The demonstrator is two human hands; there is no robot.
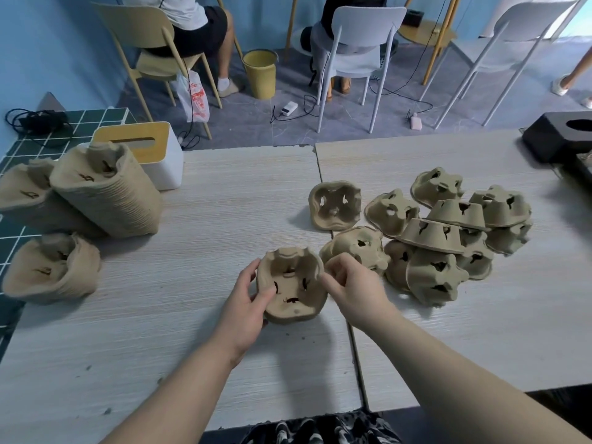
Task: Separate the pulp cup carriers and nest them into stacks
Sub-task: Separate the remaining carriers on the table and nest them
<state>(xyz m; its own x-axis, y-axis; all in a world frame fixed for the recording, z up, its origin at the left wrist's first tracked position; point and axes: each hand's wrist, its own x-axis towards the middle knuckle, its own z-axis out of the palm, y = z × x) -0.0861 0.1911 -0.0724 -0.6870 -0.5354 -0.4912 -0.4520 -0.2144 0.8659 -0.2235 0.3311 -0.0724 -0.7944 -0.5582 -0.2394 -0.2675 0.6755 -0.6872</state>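
Both forearms are bare from the lower edge of the view up to the wrists — no sleeve, cuff, watch, strap or ring shows on either. The bare left hand [248, 302] and the bare right hand [354, 285] are ungloved, with short, unpainted nails where the fingertips can be seen. Between the two arms, at the very bottom of the view, a strip of black-and-white patterned fabric garment [323, 429] covers the person's lap — dark ground with pale, irregular blotches, somewhat like a floral or camouflage print; the cloth is too blurred and cropped to tell whether it is trousers, shorts or a skirt.
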